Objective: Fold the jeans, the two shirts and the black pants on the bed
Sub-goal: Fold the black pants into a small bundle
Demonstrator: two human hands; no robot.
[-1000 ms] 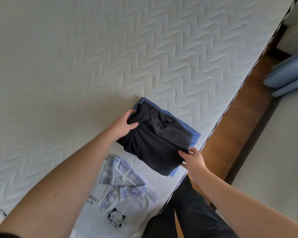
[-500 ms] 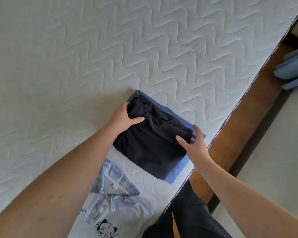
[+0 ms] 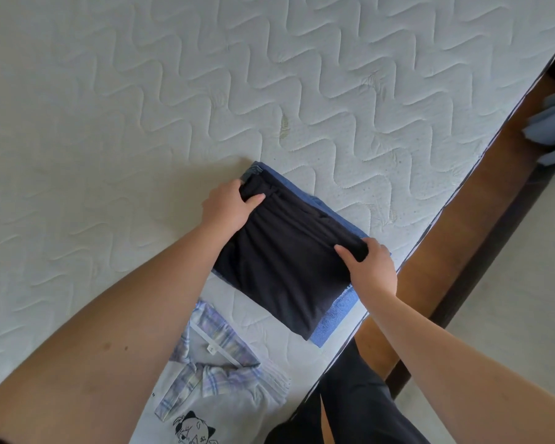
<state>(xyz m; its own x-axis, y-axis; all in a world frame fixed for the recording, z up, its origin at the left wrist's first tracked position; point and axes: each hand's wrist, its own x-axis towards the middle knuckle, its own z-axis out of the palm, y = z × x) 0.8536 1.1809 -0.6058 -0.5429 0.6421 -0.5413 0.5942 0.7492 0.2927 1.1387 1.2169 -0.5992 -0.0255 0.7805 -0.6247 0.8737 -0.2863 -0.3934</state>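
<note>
A wide stretch of quilted mattress (image 3: 141,107) is lying open beyond and left of the folded black pants (image 3: 279,267). The collared shirt (image 3: 212,363) is sitting just beside that stack, crowding the near edge.

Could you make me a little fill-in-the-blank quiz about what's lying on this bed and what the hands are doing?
1. The folded black pants lie on top of folded blue ____.
2. Both hands, the left hand and the right hand, grip the ____ pants.
3. The shirt near the bottom has a ____ collar.
4. That shirt carries a cartoon ____ print.

Missing words: jeans; black; plaid; cat
</note>
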